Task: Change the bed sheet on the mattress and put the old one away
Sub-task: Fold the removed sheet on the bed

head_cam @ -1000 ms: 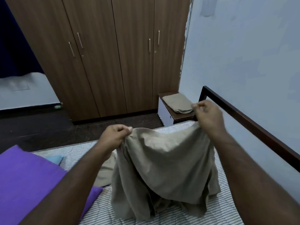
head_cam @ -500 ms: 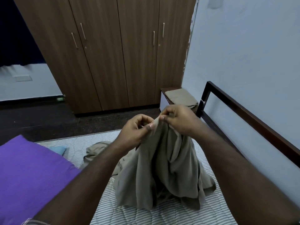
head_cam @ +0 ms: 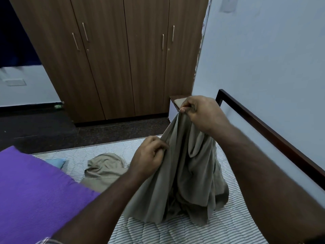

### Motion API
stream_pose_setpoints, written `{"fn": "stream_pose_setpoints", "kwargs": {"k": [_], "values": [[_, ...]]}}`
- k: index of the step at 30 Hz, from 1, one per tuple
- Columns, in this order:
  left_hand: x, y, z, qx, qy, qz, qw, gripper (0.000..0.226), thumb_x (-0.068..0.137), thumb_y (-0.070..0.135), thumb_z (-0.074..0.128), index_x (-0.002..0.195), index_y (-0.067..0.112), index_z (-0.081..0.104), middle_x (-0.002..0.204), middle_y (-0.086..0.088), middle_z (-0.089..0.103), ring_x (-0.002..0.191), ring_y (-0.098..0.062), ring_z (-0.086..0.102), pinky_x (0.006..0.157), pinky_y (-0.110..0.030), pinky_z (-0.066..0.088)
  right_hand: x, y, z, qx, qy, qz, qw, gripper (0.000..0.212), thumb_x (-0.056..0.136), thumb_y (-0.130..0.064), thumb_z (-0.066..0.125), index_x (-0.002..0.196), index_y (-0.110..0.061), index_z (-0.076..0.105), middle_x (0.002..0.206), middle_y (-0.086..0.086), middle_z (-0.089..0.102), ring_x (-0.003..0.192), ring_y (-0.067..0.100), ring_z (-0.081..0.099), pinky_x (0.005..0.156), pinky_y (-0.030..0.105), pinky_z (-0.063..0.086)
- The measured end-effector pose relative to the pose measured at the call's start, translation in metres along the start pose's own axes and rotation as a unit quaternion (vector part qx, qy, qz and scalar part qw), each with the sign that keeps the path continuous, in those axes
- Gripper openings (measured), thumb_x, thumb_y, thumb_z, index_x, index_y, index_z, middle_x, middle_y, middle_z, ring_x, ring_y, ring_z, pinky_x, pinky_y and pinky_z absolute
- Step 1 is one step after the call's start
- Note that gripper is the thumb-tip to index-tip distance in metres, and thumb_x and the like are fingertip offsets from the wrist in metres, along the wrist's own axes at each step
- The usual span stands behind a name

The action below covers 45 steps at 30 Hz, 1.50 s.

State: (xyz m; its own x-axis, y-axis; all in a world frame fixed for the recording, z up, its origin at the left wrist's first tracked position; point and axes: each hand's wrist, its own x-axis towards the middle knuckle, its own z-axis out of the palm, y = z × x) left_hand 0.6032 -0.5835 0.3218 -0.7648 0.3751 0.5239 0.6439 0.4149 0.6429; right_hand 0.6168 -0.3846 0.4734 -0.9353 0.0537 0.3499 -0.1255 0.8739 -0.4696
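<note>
head view: my right hand pinches the top corner of the beige sheet and holds it high, near the dark bed rail. my left hand grips the same edge lower down, fingers curled round a bunch of cloth. the rest of the sheet hangs from these 2 grips and pools on the striped mattress, with a loose heap trailing off to the left, just beside the purple pillow.

what could go wrong, as i judge it: the right-hand pinch is only fingertips on thin cloth, so a hard tug from the weight below could pull the corner free and drop the fold. the heap on the left lies slack and close to the pillow; if i lift or spread without freeing it, it may drag or snag there and the sheet will twist. the hanging folds hide the other corners, so i could match the wrong edges and end with a crooked fold. a second folded beige cloth sits on the small cabinet beyond the bed; i cannot tell which sheet is the old 1, and mixing them up is a real risk.
</note>
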Motion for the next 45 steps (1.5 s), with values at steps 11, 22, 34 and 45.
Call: {"fn": "stream_pose_setpoints", "kwargs": {"k": [11,22,34,45], "values": [[0.014,0.006,0.033,0.151,0.008,-0.147,0.978,0.038,0.084,0.062,0.062,0.084,0.024,0.059,0.095,0.008,0.048,0.084,-0.018,0.058,0.068,-0.039,0.051,-0.004,-0.023,0.009,0.009,-0.01,0.005,1.0,0.01,0.096,-0.028,0.064,0.093,-0.025,0.073,0.085,-0.013,0.062,0.085,0.007,0.059,0.069,0.025,0.045],[0.014,-0.01,0.031,0.073,0.027,-0.122,0.989,0.011,0.081,0.025,0.06,0.087,0.018,0.064,0.094,0.006,0.051,0.083,-0.019,0.056,0.067,-0.044,0.052,-0.003,-0.024,-0.006,0.045,0.003,0.006,0.999,0.007,0.095,-0.025,0.067,0.091,-0.023,0.072,0.098,-0.008,0.071,0.091,0.003,0.063,0.076,0.019,0.051],[0.007,0.008,0.044,0.131,0.0,-0.178,0.975,0.023,0.086,0.043,0.056,0.075,0.026,0.046,0.089,0.005,0.049,0.085,-0.026,0.057,0.07,-0.038,0.044,-0.003,-0.034,-0.002,0.04,0.009,-0.014,0.999,0.008,0.095,-0.025,0.067,0.089,-0.024,0.072,0.078,-0.019,0.061,0.073,-0.008,0.055,0.056,0.001,0.037],[0.051,-0.016,-0.038,0.149,0.003,-0.138,0.979,0.036,0.083,0.037,0.049,0.061,0.009,0.056,0.059,-0.002,0.055,0.058,-0.022,0.054,0.052,-0.034,0.035,-0.003,0.031,-0.014,-0.049,0.002,0.072,0.996,0.009,0.094,-0.031,0.067,0.091,-0.024,0.072,0.09,-0.005,0.068,0.088,0.015,0.064,0.075,0.034,0.052]]}}
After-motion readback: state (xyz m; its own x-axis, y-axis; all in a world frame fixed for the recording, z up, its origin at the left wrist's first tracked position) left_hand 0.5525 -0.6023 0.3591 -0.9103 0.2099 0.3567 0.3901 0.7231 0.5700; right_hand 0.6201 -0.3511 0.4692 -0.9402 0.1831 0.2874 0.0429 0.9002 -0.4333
